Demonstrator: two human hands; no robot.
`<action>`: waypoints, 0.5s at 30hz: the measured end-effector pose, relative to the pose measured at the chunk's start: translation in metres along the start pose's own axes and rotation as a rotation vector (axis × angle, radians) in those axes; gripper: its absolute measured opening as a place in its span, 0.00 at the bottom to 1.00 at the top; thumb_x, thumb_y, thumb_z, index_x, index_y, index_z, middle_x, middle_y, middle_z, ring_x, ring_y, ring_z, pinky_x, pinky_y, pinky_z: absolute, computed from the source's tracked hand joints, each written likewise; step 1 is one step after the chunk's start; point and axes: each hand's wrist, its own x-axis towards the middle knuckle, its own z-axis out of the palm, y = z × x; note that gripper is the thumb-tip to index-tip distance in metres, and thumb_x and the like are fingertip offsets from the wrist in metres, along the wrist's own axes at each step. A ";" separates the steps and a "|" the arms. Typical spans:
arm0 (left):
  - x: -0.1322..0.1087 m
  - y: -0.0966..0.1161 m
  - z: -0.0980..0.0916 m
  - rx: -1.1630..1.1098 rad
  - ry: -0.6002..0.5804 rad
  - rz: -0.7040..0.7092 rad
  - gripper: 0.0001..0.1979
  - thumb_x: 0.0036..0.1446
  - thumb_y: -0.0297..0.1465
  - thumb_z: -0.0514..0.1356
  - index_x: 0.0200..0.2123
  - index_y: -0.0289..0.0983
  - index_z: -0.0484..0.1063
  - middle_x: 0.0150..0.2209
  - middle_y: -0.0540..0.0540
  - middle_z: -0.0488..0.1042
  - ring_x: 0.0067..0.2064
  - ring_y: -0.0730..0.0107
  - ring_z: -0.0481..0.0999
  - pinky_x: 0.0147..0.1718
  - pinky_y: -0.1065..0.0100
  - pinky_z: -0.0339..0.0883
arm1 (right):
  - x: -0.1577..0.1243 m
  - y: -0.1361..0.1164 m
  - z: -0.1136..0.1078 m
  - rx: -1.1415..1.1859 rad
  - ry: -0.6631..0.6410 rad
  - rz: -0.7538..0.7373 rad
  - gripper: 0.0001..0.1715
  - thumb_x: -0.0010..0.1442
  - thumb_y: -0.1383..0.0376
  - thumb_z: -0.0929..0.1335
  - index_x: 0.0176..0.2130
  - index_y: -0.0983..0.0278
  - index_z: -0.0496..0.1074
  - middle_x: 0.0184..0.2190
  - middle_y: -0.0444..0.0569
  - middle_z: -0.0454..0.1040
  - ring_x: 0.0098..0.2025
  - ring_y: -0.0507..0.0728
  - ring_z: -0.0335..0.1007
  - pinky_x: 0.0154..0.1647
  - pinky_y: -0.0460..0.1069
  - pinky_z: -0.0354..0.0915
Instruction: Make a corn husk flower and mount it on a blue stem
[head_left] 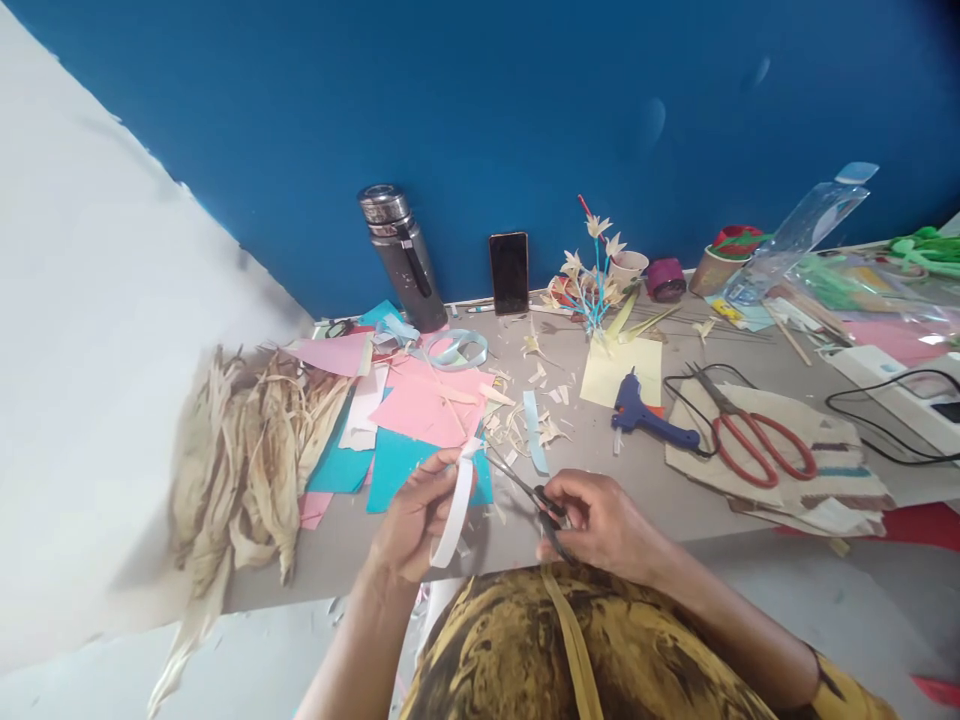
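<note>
Between the thumb and fingers of my left hand (418,515) is a white paper strip (456,515), which curves down past the palm. My right hand (604,525) is closed on the black handles of small scissors (525,480). Their blades point up and left, with the tips close to the strip's upper end; whether they touch it I cannot tell. Beneath lie pink paper (431,400), teal paper (405,465) and pale husk scraps (514,430). A light blue strip (535,435) rests just beyond the scissors.
Dried corn husks (247,460) hang over the table edge at left. A flask (409,265) and a phone (509,272) stand by the blue wall. Husk flowers (596,270) rise behind yellow paper (626,370). At right are a blue glue gun (652,415) and red-handled scissors (765,440) on cloth.
</note>
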 end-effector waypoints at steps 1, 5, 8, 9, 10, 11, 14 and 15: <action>0.000 -0.001 0.000 0.014 -0.005 -0.010 0.09 0.51 0.27 0.69 0.35 0.33 0.74 0.26 0.51 0.67 0.18 0.88 0.50 0.12 0.85 0.46 | 0.002 0.000 0.002 -0.037 0.021 -0.026 0.20 0.45 0.59 0.78 0.27 0.63 0.67 0.23 0.38 0.61 0.25 0.49 0.53 0.26 0.45 0.49; -0.005 0.000 0.005 0.022 -0.028 -0.041 0.08 0.50 0.26 0.70 0.33 0.33 0.75 0.23 0.52 0.65 0.16 0.90 0.49 0.12 0.85 0.46 | 0.010 0.005 0.011 -0.113 0.077 -0.107 0.19 0.47 0.60 0.78 0.27 0.63 0.66 0.23 0.38 0.64 0.25 0.49 0.54 0.27 0.44 0.50; -0.007 0.002 0.009 0.008 -0.027 -0.051 0.09 0.47 0.25 0.71 0.33 0.33 0.76 0.20 0.53 0.65 0.16 0.89 0.50 0.12 0.85 0.45 | 0.015 0.006 0.016 -0.135 0.081 -0.130 0.20 0.49 0.59 0.78 0.26 0.63 0.66 0.22 0.38 0.64 0.24 0.49 0.55 0.26 0.45 0.49; -0.008 0.003 0.009 0.011 -0.027 -0.054 0.09 0.47 0.26 0.71 0.33 0.34 0.76 0.20 0.53 0.64 0.16 0.89 0.50 0.12 0.85 0.44 | 0.017 0.005 0.017 -0.141 0.076 -0.130 0.19 0.50 0.59 0.78 0.25 0.63 0.66 0.22 0.39 0.65 0.25 0.49 0.56 0.26 0.45 0.49; -0.008 0.004 0.008 0.019 -0.029 -0.057 0.09 0.47 0.26 0.71 0.33 0.34 0.76 0.19 0.54 0.63 0.15 0.89 0.49 0.12 0.85 0.44 | 0.018 0.004 0.018 -0.150 0.073 -0.128 0.19 0.51 0.60 0.77 0.24 0.63 0.66 0.22 0.40 0.66 0.25 0.49 0.57 0.26 0.45 0.50; -0.009 0.005 0.006 0.033 -0.033 -0.059 0.09 0.48 0.27 0.71 0.33 0.34 0.77 0.17 0.55 0.62 0.15 0.88 0.48 0.12 0.85 0.43 | 0.019 0.003 0.019 -0.162 0.072 -0.126 0.18 0.52 0.62 0.76 0.24 0.63 0.66 0.22 0.40 0.67 0.25 0.50 0.58 0.27 0.45 0.50; -0.012 0.010 -0.003 0.122 -0.024 -0.054 0.09 0.47 0.29 0.71 0.33 0.34 0.78 0.17 0.54 0.63 0.16 0.87 0.48 0.13 0.83 0.41 | 0.021 0.001 0.021 -0.205 0.083 -0.127 0.14 0.53 0.65 0.74 0.24 0.63 0.66 0.23 0.42 0.70 0.26 0.51 0.62 0.27 0.45 0.51; -0.012 0.013 -0.007 0.175 -0.004 -0.035 0.10 0.47 0.29 0.71 0.33 0.33 0.78 0.18 0.53 0.66 0.16 0.87 0.49 0.13 0.82 0.41 | 0.021 0.001 0.021 -0.220 0.085 -0.134 0.13 0.53 0.66 0.74 0.24 0.63 0.67 0.24 0.43 0.71 0.27 0.51 0.63 0.28 0.45 0.51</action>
